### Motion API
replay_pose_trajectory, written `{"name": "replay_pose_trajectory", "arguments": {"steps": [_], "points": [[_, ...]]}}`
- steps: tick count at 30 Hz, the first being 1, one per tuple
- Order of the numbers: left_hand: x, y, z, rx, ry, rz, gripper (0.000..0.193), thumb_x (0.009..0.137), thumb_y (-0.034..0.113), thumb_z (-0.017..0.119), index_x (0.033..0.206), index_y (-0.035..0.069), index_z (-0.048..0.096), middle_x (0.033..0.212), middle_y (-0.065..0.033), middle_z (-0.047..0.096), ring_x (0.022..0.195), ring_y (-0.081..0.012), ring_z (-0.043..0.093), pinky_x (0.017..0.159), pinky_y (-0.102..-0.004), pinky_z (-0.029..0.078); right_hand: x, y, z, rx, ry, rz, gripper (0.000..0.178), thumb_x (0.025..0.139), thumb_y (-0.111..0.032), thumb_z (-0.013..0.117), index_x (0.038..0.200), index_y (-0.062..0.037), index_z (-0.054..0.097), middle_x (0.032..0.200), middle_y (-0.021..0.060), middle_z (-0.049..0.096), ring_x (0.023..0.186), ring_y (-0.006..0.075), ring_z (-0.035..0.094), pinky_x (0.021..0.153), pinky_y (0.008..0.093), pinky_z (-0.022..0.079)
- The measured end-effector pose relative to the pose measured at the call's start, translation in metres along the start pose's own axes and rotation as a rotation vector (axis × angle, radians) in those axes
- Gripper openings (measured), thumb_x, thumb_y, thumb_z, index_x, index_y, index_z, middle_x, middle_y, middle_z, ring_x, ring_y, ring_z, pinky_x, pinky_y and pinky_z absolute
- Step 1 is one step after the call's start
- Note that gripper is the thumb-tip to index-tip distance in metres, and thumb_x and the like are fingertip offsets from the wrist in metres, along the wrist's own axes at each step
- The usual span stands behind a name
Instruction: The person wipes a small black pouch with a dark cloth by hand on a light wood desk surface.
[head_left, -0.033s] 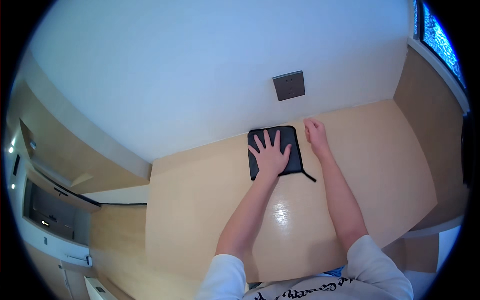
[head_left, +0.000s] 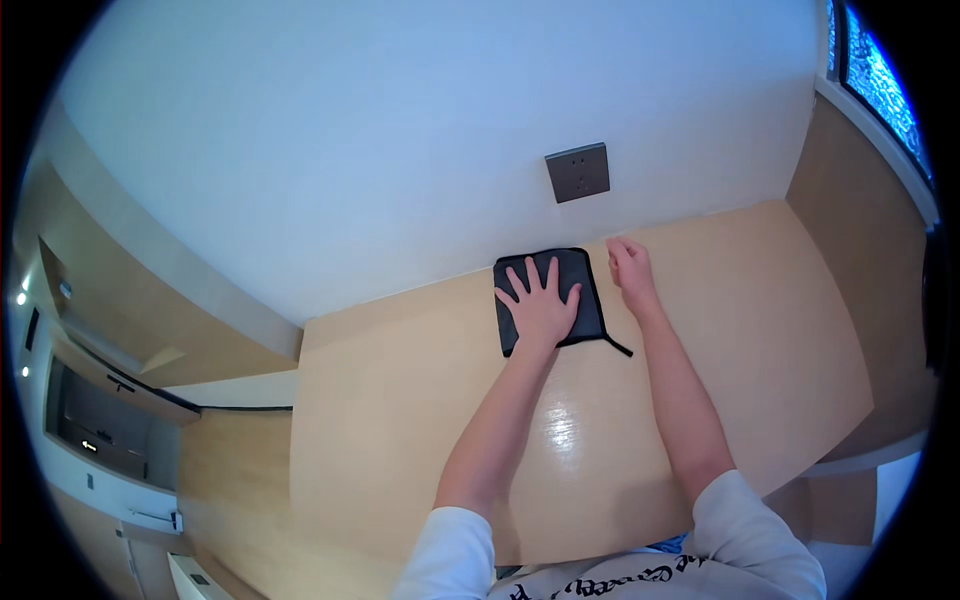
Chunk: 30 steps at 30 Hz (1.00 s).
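A flat, square black case (head_left: pixel 585 322) with dark piping and a short strap at its near right corner lies on the wooden table, close to the wall. Spread flat on top of it is my left hand (head_left: pixel 543 312), fingers apart, covering the middle of the case. Just right of the case's far corner, my right hand (head_left: pixel 631 272) is curled into a fist on the table. Between its fingers I see nothing, and it stays apart from the case.
Light wooden tabletop (head_left: pixel 400 400) runs up to a pale wall. A dark wall socket (head_left: pixel 578 173) sits above the case. A brown panel (head_left: pixel 855 210) borders the table on the right, below a window (head_left: pixel 885 85). Wooden cabinetry (head_left: pixel 160 290) stands at the left.
The black case has shifted very slightly toward the wall under my left hand. My right fist stays in place.
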<state>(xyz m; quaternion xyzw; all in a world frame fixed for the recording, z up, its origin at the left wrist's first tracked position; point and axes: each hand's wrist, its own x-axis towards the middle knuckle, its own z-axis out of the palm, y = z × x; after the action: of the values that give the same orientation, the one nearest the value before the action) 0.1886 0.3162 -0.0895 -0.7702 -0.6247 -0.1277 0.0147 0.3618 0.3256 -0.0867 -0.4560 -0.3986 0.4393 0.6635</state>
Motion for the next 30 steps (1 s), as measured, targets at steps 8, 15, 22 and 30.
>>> {"name": "replay_pose_trajectory", "arguments": {"steps": [8, 15, 22, 30], "points": [[0.005, 0.006, 0.011, -0.015, 0.017, -0.024, 0.068, 0.095, 0.060, 0.039, 0.152, 0.023, 0.035, 0.158, -0.0165, 0.027, 0.145, -0.0465, 0.019, 0.111, -0.0703, 0.010, 0.012, 0.006, -0.007, 0.009, 0.043, 0.062, 0.036, 0.094, -0.025, 0.059, 0.062, -0.0142, 0.047, 0.053, -0.0077, 0.038, 0.044, 0.0034, 0.033, 0.041, 0.0243, 0.023], [-0.049, -0.001, 0.006, -0.005, 0.082, 0.132, 0.067, 0.094, 0.054, 0.046, 0.151, 0.021, 0.037, 0.157, -0.0177, 0.029, 0.144, -0.0458, 0.021, 0.110, -0.0691, 0.015, 0.030, 0.018, -0.010, 0.076, 0.019, 0.054, 0.033, 0.094, -0.024, 0.059, 0.064, -0.0151, 0.047, 0.052, -0.0084, 0.037, 0.042, 0.0026, 0.030, 0.039, 0.0236, 0.020], [-0.186, -0.008, -0.054, -0.066, -0.019, 0.292, 0.070, 0.092, 0.050, 0.055, 0.152, 0.022, 0.034, 0.157, -0.0184, 0.026, 0.144, -0.0467, 0.020, 0.109, -0.0693, 0.019, 0.016, 0.014, -0.008, 0.053, 0.018, 0.016, 0.033, 0.095, -0.024, 0.059, 0.065, -0.0157, 0.047, 0.053, -0.0090, 0.036, 0.042, 0.0021, 0.029, 0.039, 0.0238, 0.019], [-0.271, -0.010, -0.090, -0.093, -0.185, 0.285, 0.070, 0.092, 0.052, 0.054, 0.152, 0.023, 0.034, 0.159, -0.0177, 0.022, 0.145, -0.0457, 0.019, 0.109, -0.0689, 0.020, 0.008, 0.012, -0.002, 0.008, -0.015, -0.009, 0.033, 0.095, -0.024, 0.060, 0.066, -0.0153, 0.047, 0.054, -0.0090, 0.035, 0.043, 0.0022, 0.027, 0.040, 0.0247, 0.018]]}}
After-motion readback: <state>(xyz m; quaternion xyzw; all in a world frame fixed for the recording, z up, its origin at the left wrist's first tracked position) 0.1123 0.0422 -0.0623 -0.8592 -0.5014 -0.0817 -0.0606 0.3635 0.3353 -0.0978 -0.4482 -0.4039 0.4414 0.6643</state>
